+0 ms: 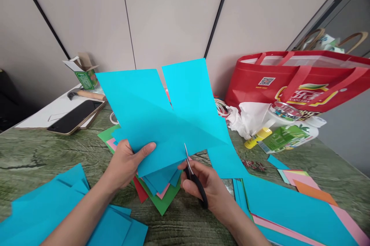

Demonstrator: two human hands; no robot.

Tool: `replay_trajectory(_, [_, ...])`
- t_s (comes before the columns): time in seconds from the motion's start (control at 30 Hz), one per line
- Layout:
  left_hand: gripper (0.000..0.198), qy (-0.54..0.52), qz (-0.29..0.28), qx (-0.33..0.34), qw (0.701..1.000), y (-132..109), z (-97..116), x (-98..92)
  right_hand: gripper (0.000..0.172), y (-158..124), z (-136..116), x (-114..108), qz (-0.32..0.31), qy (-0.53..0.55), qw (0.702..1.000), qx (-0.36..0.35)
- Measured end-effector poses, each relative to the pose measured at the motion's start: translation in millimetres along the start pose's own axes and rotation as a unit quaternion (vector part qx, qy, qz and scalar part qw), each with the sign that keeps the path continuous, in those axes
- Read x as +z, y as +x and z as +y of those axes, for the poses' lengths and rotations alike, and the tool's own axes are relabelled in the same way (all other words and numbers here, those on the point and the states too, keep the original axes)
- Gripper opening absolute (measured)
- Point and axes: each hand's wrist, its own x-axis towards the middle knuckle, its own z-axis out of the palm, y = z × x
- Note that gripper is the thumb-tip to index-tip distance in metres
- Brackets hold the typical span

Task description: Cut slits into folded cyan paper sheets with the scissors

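Observation:
A large sheet of blue paper point(144, 107) is held up in front of me, with a slit running down from its top edge. My left hand point(125, 165) grips its lower left, thumb on the near face. In my right hand point(206, 184) is a pair of scissors point(197, 188) with black handles, its blades at the sheet's lower edge. The fingers in the handles are partly hidden. Below the sheet lies a stack of coloured paper, with a green sheet point(164, 201) at its bottom.
Blue paper pieces point(58, 207) lie at the left front, more sheets point(289, 203) at the right. A phone point(75, 117), a hammer point(86, 94) and an opened box point(85, 78) are at the back left. A glue stick point(258, 137), tissue point(248, 117) and red bag point(260, 80) stand back right.

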Motion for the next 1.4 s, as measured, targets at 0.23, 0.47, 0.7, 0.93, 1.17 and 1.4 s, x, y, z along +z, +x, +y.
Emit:
replay_trajectory(0.23, [0.065, -0.009, 0.013, -0.014, 1.0, -0.5, -0.5, -0.6, 0.03, -0.5, 4.2, -1.6, -0.002, 0.001, 1.0, 0.008])
replay_trajectory(0.47, [0.056, -0.011, 0.01, -0.003, 1.0, -0.2, 0.4, 0.3, 0.032, 0.0, 5.6, -0.8, 0.01, -0.005, 1.0, 0.016])
replay_trajectory(0.7, [0.05, -0.014, 0.008, 0.0, 1.0, 0.0, -0.6, 0.6, 0.028, 0.1, 7.5, -1.8, 0.009, -0.006, 1.0, 0.004])
replay_trajectory(0.93, [0.049, -0.021, 0.014, -0.006, 1.0, -1.6, 2.5, 1.0, 0.028, 1.2, 7.8, -0.1, 0.022, -0.009, 1.0, 0.005])
replay_trajectory(1.17, [0.044, -0.044, 0.033, -0.004, 0.998, 1.4, -1.3, 0.0, 0.025, 0.1, 9.1, 0.4, 0.028, -0.002, 1.0, 0.015])
replay_trajectory(1.4, [0.038, -0.046, 0.022, -0.014, 0.999, 1.0, -2.3, -1.9, 0.026, 2.0, 11.6, -1.3, 0.02, -0.003, 1.0, -0.004])
